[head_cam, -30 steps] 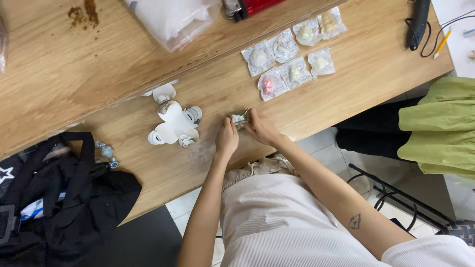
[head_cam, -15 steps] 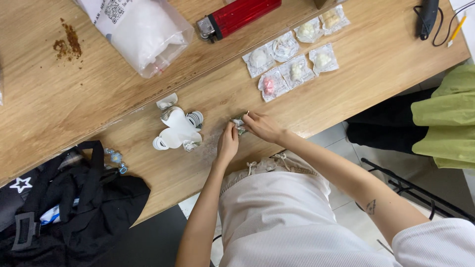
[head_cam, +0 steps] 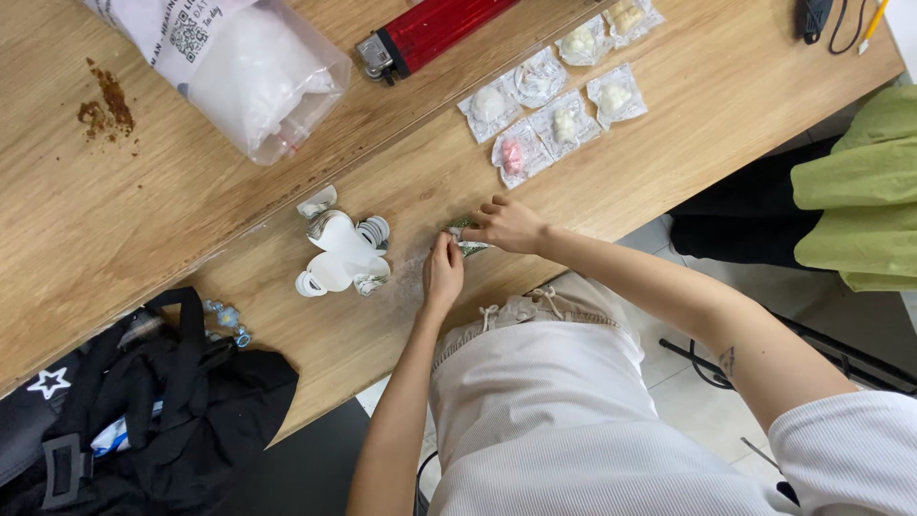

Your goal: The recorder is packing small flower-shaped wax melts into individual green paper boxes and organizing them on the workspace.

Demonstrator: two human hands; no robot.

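My left hand (head_cam: 442, 272) and my right hand (head_cam: 506, 225) meet near the front edge of the wooden table (head_cam: 669, 143). Both pinch a small clear packet (head_cam: 466, 239) with something greenish inside; most of it is hidden by my fingers. Just left of my hands lies a cluster of small white pieces (head_cam: 342, 256). Beyond my right hand, several small clear packets (head_cam: 554, 96) with pale or pink contents lie spread flat in rows.
A big clear plastic bag of white material (head_cam: 253, 76) and a red rectangular tool (head_cam: 435, 31) lie at the back. A black bag (head_cam: 143, 411) sits at the left front edge. A brown stain (head_cam: 110, 100) marks the wood. Someone in green (head_cam: 860, 191) sits to the right.
The view has shifted so the table looks lower and the red tool and big bag show more. My hands stay together on the small packet.
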